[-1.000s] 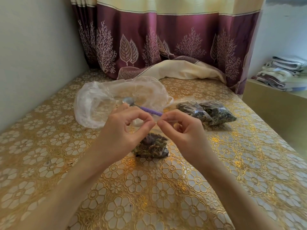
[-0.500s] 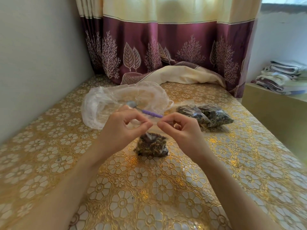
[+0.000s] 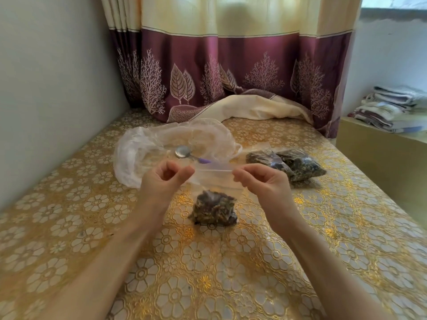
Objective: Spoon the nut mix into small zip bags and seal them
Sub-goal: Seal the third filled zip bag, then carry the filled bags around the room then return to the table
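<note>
Soft daylight glows through the curtain point(image 3: 231, 17); forearms slightly blurred; wide-angle bending at edges.

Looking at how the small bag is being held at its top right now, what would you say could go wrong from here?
1. The left hand and right hand pinch only the corners of the small clear zip bag of nut mix; if the strip between them is unsealed, lifting may spill mix.
2. The purple-handled metal spoon lies on the crumpled clear plastic bag just behind the hands; a sweep could knock it.
</note>
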Available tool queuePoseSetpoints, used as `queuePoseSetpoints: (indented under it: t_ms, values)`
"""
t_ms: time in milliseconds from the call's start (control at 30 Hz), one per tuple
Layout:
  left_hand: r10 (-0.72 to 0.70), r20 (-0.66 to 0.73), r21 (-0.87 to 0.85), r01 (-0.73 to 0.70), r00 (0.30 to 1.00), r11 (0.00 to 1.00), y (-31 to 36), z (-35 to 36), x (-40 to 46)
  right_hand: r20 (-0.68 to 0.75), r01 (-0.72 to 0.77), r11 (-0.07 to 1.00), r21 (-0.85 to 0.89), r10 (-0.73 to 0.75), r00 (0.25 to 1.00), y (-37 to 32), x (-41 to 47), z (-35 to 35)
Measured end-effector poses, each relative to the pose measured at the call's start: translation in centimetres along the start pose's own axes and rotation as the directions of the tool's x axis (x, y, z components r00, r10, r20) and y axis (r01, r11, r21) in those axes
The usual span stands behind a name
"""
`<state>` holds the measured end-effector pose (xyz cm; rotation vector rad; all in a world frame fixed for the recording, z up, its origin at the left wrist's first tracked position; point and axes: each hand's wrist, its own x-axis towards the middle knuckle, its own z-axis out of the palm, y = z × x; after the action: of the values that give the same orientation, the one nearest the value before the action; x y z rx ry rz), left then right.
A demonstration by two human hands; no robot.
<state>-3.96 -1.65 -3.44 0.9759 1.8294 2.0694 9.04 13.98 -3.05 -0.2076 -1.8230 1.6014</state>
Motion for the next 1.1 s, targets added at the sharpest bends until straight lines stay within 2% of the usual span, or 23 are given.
queuePoseSetpoints:
  t_ms: [67, 167, 233, 267, 300, 333, 400, 433, 500, 567, 600, 667, 767, 833, 900, 967, 1033, 1100]
  values:
    - [-0.099, 0.07, 0.011, 0.098, 0.993, 0.995, -1.1, 0.3, 0.0, -0.051, -0.012, 1.0, 0.01, 0.012, 0.999, 0.1, 0.1, -0.3]
    - [-0.253, 0.272, 0.281, 0.175, 0.928, 0.944, -1.9, 0.7, -0.4, -0.094, -0.052, 0.999, 0.006, 0.052, 0.994, 0.2, 0.3, -1.0]
    - [-0.249, 0.291, 0.387, 0.124, 0.924, 0.914, -2.2, 1.0, -0.7, -0.153, -0.056, 0.993, -0.1, 0.04, 0.987, 0.4, 0.8, -1.7]
    - [-0.228, 0.276, 0.435, 0.09, 0.934, 0.896, -2.1, 1.2, -0.8, -0.192, -0.049, 0.97, -0.236, 0.003, 0.981, 0.6, 1.2, -2.2]
    - [-0.207, 0.257, 0.465, 0.067, 0.944, 0.883, -2.1, 1.4, -0.8, -0.218, -0.047, 0.908, -0.417, -0.049, 0.975, 0.8, 1.7, -2.8]
    - [-0.197, 0.232, 0.473, 0.067, 0.952, 0.878, -2.2, 1.5, -0.9, -0.217, -0.05, 0.802, -0.596, -0.101, 0.971, 1.0, 2.4, -3.5]
    - [-0.182, 0.186, 0.46, 0.078, 0.966, 0.885, -2.4, 1.5, -1.0, -0.15, -0.041, 0.595, -0.802, -0.135, 0.979, 1.4, 4.2, -4.6]
    - [-0.175, 0.168, 0.454, 0.081, 0.97, 0.887, -2.4, 1.4, -1.1, -0.11, -0.045, 0.515, -0.856, -0.096, 0.989, 1.7, 5.4, -4.9]
    - [-0.181, 0.13, 0.434, 0.108, 0.975, 0.894, -2.6, 1.1, -1.0, -0.065, -0.093, 0.329, -0.94, 0.097, 0.993, 2.4, 7.7, -5.0]
    - [-0.202, 0.104, 0.406, 0.143, 0.974, 0.903, -2.9, 0.9, -0.7, -0.085, -0.145, 0.193, -0.97, 0.289, 0.954, 3.4, 9.4, -4.6]
    - [-0.212, 0.101, 0.397, 0.157, 0.972, 0.904, -3.0, 0.8, -0.6, -0.098, -0.15, 0.147, -0.978, 0.311, 0.945, 4.0, 9.7, -4.5]
    - [-0.241, 0.087, 0.39, 0.189, 0.967, 0.901, -3.0, 0.9, -0.6, -0.094, -0.12, 0.101, -0.988, 0.233, 0.968, 5.1, 9.6, -4.4]
    - [-0.3, 0.033, 0.387, 0.264, 0.953, 0.883, -2.9, 1.0, -0.7, -0.034, -0.049, 0.134, -0.99, 0.108, 0.994, 5.9, 8.5, -4.9]
    - [-0.357, 0.004, 0.391, 0.327, 0.934, 0.86, -2.7, 1.2, -0.8, 0.002, -0.016, 0.168, -0.986, 0.108, 0.994, 5.8, 7.9, -5.2]
    - [-0.433, 0.007, 0.412, 0.392, 0.901, 0.823, -2.3, 1.8, -0.8, 0.018, -0.018, 0.246, -0.969, 0.145, 0.989, 5.3, 7.6, -5.4]
    - [-0.502, -0.004, 0.371, 0.467, 0.865, 0.802, -1.6, 2.3, -0.4, -0.004, -0.085, 0.395, -0.915, 0.202, 0.979, 4.2, 7.5, -5.9]
    - [-0.572, -0.043, 0.333, 0.552, 0.819, 0.765, -0.9, 2.6, 0.2, -0.071, -0.238, 0.551, -0.8, 0.306, 0.949, 2.3, 7.3, -6.5]
    - [-0.626, -0.081, 0.301, 0.618, 0.775, 0.726, 0.2, 2.9, 0.6, -0.132, -0.392, 0.61, -0.689, 0.426, 0.895, 0.1, 6.4, -7.5]
